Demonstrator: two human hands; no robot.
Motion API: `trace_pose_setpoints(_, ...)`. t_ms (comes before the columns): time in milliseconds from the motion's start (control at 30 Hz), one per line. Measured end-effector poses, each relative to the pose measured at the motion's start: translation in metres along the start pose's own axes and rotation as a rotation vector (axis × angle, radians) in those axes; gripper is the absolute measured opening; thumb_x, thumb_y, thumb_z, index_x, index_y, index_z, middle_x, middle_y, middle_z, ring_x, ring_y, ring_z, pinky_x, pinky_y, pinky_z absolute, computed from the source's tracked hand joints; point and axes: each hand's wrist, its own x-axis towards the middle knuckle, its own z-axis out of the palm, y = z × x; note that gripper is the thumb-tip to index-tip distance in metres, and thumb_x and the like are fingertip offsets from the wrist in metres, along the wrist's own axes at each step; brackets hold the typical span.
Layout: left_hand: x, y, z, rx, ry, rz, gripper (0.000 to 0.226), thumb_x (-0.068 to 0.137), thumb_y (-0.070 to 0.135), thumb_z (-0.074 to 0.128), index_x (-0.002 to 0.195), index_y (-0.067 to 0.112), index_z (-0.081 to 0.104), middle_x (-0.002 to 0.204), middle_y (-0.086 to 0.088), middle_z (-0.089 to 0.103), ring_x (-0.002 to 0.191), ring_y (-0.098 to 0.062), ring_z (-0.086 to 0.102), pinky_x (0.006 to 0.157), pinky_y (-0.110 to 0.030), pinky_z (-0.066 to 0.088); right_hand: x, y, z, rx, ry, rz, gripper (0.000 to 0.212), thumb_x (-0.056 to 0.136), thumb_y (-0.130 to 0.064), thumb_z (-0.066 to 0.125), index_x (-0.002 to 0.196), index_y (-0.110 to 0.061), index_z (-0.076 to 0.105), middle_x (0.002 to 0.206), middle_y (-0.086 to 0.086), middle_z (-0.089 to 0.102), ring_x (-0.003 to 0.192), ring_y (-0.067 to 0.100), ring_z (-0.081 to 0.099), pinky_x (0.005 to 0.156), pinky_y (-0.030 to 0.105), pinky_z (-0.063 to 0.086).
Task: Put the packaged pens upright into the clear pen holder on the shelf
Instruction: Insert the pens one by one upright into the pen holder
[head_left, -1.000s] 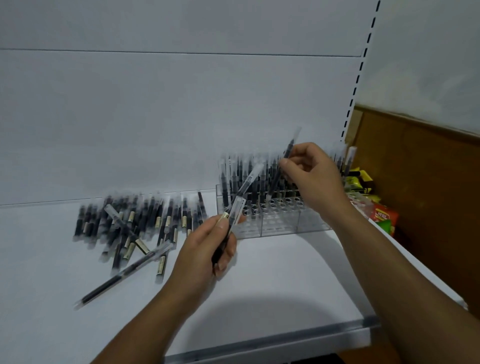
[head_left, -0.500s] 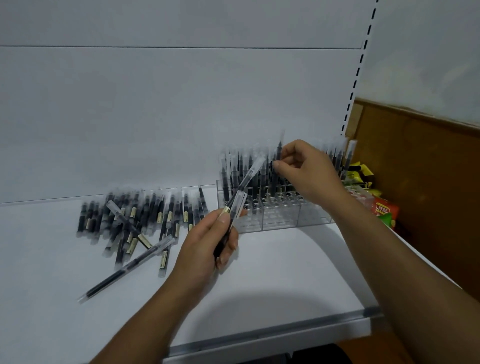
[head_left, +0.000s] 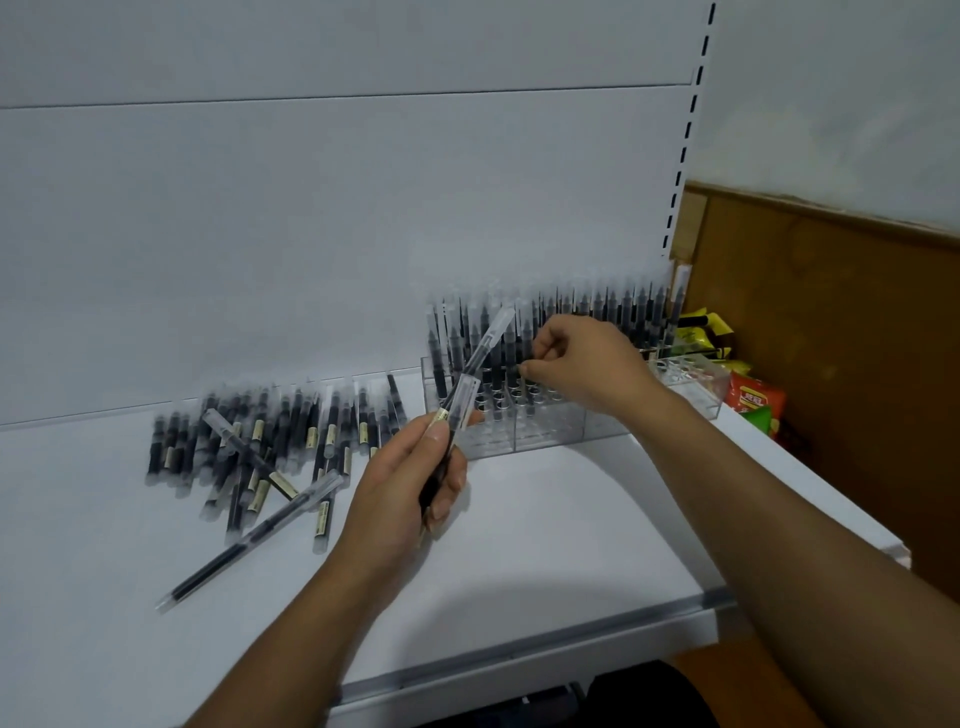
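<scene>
A clear pen holder stands at the back right of the white shelf, its rear rows full of upright packaged pens. My right hand hovers over the holder's middle rows, its fingertips pinching a pen that stands down among the slots; the hand hides most of that pen. My left hand is in front of the holder's left end and grips two packaged pens that slant up and to the right. A heap of packaged pens lies on the shelf to the left.
One pen lies apart from the heap, angled toward the shelf's front lip. Colourful snack packets sit just right of the holder beside a brown panel. A slotted upright rises behind the holder's right end.
My right hand has come down toward the holder, and the pen it held above the rows has sunk in among them. My left hand has hardly moved.
</scene>
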Motion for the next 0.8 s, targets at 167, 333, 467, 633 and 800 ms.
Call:
trace_pose_setpoints(167, 0.001, 0.000, 0.001, 0.012, -0.002, 0.002, 0.034, 0.088, 0.029, 0.048, 0.108, 0.007, 0.064, 0.059, -0.004, 0.046, 0.043, -0.010, 0.029, 0.040, -0.021, 0.019, -0.014, 0.004, -0.012, 0.064, 0.044, -0.011, 0.011, 0.088, -0.035, 0.069, 0.091, -0.025, 0.064, 0.082, -0.013, 0.063, 0.077, 0.005, 0.058, 0.064, 0.022, 0.044)
trace_pose_setpoints(333, 0.004, 0.006, 0.007, 0.128, -0.048, -0.006, 0.023, 0.099, 0.020, 0.044, 0.081, 0.011, 0.055, 0.061, -0.005, 0.048, 0.046, -0.013, 0.029, 0.045, -0.022, 0.020, -0.039, -0.003, -0.021, 0.550, -0.118, 0.008, 0.017, 0.093, -0.033, 0.062, 0.096, -0.019, 0.071, 0.089, -0.006, 0.072, 0.070, 0.006, 0.062, 0.057, 0.017, 0.047)
trace_pose_setpoints(467, 0.013, 0.010, 0.017, 0.212, -0.095, 0.016, 0.025, 0.100, 0.020, 0.043, 0.079, 0.010, 0.052, 0.063, -0.003, 0.051, 0.045, -0.011, 0.033, 0.045, -0.022, 0.023, -0.044, -0.007, -0.020, 0.760, -0.213, 0.033, 0.020, 0.093, -0.034, 0.061, 0.096, -0.016, 0.071, 0.080, -0.011, 0.071, 0.070, 0.008, 0.062, 0.057, 0.019, 0.047)
trace_pose_setpoints(633, 0.023, 0.004, 0.034, 0.236, -0.127, 0.001, 0.024, 0.101, 0.021, 0.043, 0.083, 0.007, 0.052, 0.061, 0.000, 0.052, 0.044, -0.009, 0.035, 0.044, -0.020, 0.025, -0.039, -0.008, -0.023, 0.902, -0.112, 0.072, 0.013, 0.091, -0.024, 0.066, 0.088, -0.011, 0.067, 0.071, -0.007, 0.066, 0.060, 0.006, 0.058, 0.053, 0.018, 0.045)
trace_pose_setpoints(800, 0.022, -0.016, 0.033, 0.044, -0.085, -0.091, 0.015, 0.098, 0.014, 0.048, 0.093, 0.008, 0.061, 0.066, -0.007, 0.053, 0.047, -0.013, 0.036, 0.044, -0.024, 0.024, -0.027, -0.003, -0.039, 0.884, 0.175, 0.077, 0.008, 0.093, -0.023, 0.064, 0.090, -0.015, 0.066, 0.076, -0.005, 0.069, 0.058, 0.005, 0.059, 0.053, 0.017, 0.046)
